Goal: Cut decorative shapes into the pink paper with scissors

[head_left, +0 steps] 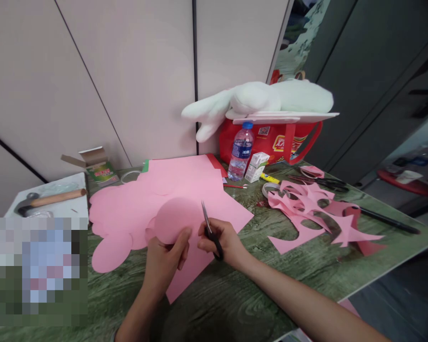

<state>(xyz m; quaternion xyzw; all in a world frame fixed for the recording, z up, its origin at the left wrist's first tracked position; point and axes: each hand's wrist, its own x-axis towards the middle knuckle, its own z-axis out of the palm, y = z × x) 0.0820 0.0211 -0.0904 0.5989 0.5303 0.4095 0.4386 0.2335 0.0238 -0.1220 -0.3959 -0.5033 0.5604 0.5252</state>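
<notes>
My left hand (169,256) pinches the lower edge of a round pink paper piece (178,216) between thumb and fingers. Just to its right, my right hand (223,240) is closed round the black handles of a pair of scissors (205,216), whose blades point up and away. The blades stand close to the right side of the round piece; I cannot tell whether they touch it. Under both hands lie pink paper sheets (231,206). On the left, several cut pink circles (112,254) overlap one another on the table.
Pink paper scraps (306,204) lie on the right of the green table (264,294), beside tape rolls and a black rod (385,218). At the back stand a water bottle (240,152), a small box (257,166) and a red bag (271,137). A hammer (57,197) rests at left.
</notes>
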